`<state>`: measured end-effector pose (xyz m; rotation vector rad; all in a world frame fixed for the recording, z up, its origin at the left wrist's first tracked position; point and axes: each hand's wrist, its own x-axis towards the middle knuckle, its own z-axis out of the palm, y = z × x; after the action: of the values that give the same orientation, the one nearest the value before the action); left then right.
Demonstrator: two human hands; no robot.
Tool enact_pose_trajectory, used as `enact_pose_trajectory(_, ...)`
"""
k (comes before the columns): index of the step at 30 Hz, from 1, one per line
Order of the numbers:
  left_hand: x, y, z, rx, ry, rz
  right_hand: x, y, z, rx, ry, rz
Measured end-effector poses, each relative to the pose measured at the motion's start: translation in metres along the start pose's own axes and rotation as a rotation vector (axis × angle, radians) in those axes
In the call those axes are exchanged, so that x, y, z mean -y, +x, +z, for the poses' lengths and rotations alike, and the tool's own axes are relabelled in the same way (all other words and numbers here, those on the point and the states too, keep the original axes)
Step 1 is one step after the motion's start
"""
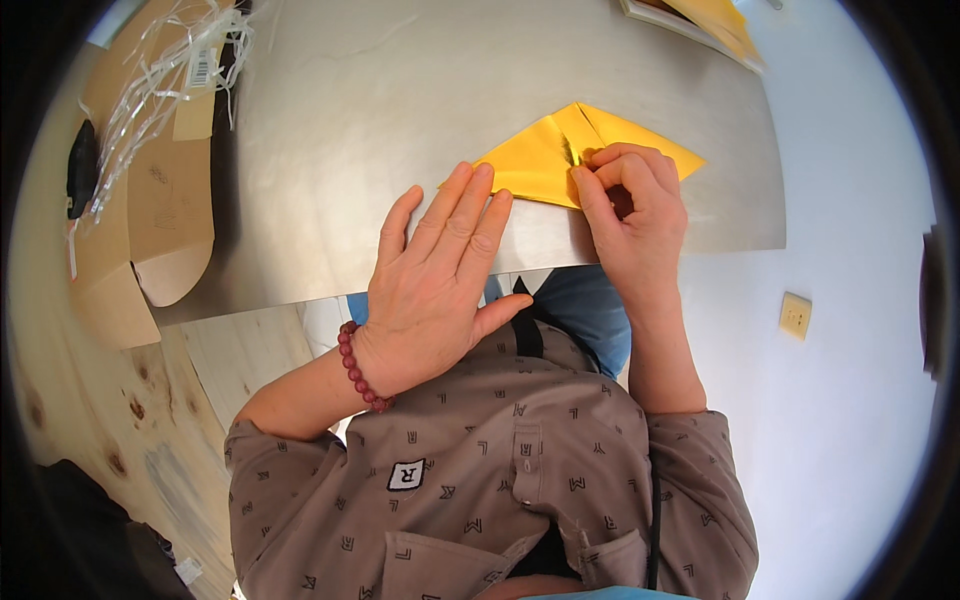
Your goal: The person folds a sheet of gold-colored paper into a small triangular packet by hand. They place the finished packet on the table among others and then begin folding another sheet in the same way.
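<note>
A folded sheet of shiny yellow paper (535, 160) lies as a wide triangle on the brushed metal table (380, 100), near its front edge. My left hand (440, 270), with a red bead bracelet at the wrist, lies flat on the table, and its fingertips rest on the paper's left corner. My right hand (635, 215) pinches a crease at the paper's middle between thumb and forefinger and covers the lower right part of the sheet.
A brown cardboard box (160, 200) with a bundle of clear plastic strips (170, 60) stands at the table's left end. More yellow sheets (715, 25) lie at the far right corner. Pale wood (90, 400) shows at lower left and a white surface with a small beige plate (795, 315) at right.
</note>
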<state>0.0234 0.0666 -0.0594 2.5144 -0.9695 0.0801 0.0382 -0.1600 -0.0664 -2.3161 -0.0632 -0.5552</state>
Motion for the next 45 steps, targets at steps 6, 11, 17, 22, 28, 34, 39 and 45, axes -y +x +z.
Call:
enact_pose_trajectory(6,0.000,0.000,0.001,-0.029,0.017,0.012,-0.001,0.000,0.000,0.003,-0.012,-0.010)
enact_pose_trajectory(11,0.000,0.000,0.001,-0.042,0.019,0.018,-0.001,0.000,0.000,0.014,-0.028,-0.017)
enact_pose_trajectory(17,-0.001,0.000,0.002,-0.049,0.022,0.017,-0.003,0.002,-0.002,-0.028,-0.138,-0.071)
enact_pose_trajectory(22,-0.002,0.000,0.002,-0.055,0.029,0.020,-0.005,0.000,-0.002,0.016,-0.151,-0.111)
enact_pose_trajectory(28,-0.002,0.000,0.002,-0.072,0.039,0.020,-0.006,0.000,-0.002,0.015,-0.251,-0.142)
enact_pose_trajectory(34,-0.003,0.001,0.003,-0.088,0.055,0.013,-0.010,-0.002,-0.002,-0.010,-0.216,-0.153)
enact_pose_trajectory(39,-0.002,-0.001,0.006,-0.093,0.125,0.022,-0.007,-0.002,-0.004,-0.019,-0.075,-0.062)
enact_pose_trajectory(45,0.000,-0.003,0.010,-0.136,0.152,0.035,0.021,-0.014,-0.024,0.011,-0.328,-0.440)
